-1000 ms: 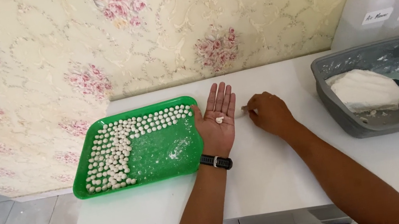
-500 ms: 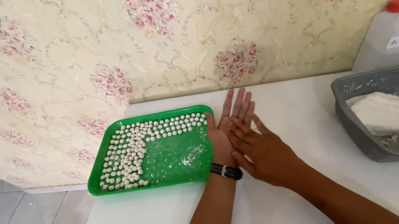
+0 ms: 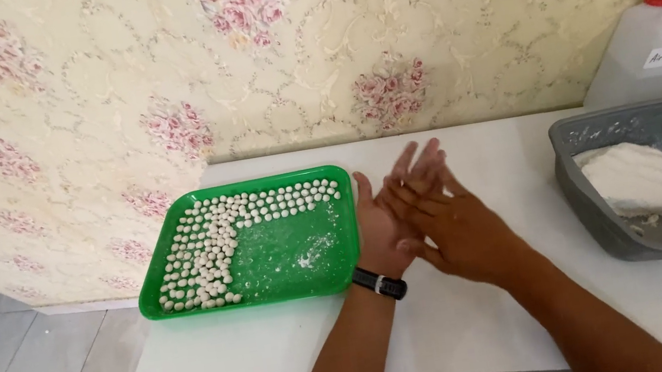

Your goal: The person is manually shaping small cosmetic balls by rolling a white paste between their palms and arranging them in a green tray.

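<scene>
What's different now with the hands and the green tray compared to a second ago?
The right hand came off the table and now lies across the open left palm, pressed flat over the small white piece that sat there. The green tray with its rows of white balls and the grey tub of dough stayed put.

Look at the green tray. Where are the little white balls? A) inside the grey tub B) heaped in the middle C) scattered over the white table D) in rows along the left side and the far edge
D: the small white balls sit in rows along the left side and far edge of the green tray, whose middle and right part hold only floury traces.
</scene>
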